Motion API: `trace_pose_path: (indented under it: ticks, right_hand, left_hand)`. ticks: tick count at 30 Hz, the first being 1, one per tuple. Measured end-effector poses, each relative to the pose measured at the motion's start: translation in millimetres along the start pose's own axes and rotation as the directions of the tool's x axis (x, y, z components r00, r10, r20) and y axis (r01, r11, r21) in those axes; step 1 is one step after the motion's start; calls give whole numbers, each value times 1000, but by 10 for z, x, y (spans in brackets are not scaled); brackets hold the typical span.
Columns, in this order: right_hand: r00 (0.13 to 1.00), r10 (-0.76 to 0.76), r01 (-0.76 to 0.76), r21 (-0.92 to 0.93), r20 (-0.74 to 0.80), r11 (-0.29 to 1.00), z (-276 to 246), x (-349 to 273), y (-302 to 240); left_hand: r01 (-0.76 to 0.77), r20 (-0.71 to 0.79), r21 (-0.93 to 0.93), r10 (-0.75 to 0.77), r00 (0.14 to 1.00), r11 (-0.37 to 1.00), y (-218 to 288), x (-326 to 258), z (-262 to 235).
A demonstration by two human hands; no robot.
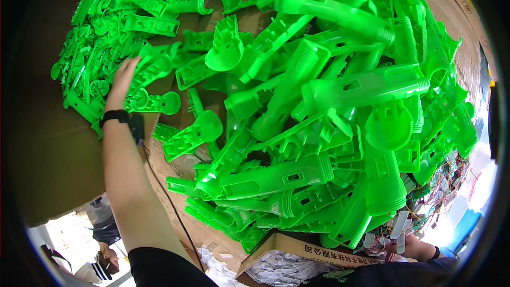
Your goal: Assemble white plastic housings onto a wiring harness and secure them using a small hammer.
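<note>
My left hand [124, 79] reaches over the left side of a large heap of bright green plastic parts. Its fingers curl over the edge of a green plastic shell [154, 70], with the thumb hidden. A black band circles that wrist. To the right lie many flashlight-shaped green shells [350, 89], some with threaded ends and small rectangular slots. Smaller green parts [90, 69] crowd the heap beyond and left of my hand. My right hand cannot be made out.
Brown cardboard [53, 165] lies on the left. An open carton [340, 258] of small white pieces stands at the lower edge. Tangled wires and circuit boards [435, 196] lie at right, near a hand [413, 248] whose arm I cannot trace. Another person [109, 258] is at lower left.
</note>
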State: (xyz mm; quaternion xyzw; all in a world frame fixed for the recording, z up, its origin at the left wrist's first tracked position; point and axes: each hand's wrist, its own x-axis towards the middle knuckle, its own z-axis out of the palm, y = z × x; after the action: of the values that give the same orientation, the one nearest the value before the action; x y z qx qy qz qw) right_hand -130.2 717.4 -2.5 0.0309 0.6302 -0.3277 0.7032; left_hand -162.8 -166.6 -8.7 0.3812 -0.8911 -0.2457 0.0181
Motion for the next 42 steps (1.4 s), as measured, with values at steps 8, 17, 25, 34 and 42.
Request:
trace_pose_path:
  ticks: [8, 17, 25, 34, 42]
  right_hand:
    - [996, 87, -88, -66, -7, 994, -4, -51, -255]
    - [996, -48, 41, 98, 75, 994, -86, 131, 165]
    - [996, -42, 33, 104, 80, 994, -101, 59, 220]
    - [985, 117, -120, 14, 130, 993, -83, 11, -260]
    - [986, 158, -158, -18, 60, 987, -51, -8, 58]
  left_hand:
    - [-411, -186, 228, 454, 871, 882, 1429, -1171, 1300]
    - [-581, 294, -81, 576, 762, 810, 2483, -2294, 1012]
    - [74, -449, 367, 107, 887, 927, 1217, -1062, -111]
    - [-223, 370, 188, 141, 918, 956, 1868, -2188, 1150]
    - [-363, 17, -200, 373, 928, 910, 2377, -436, 320]
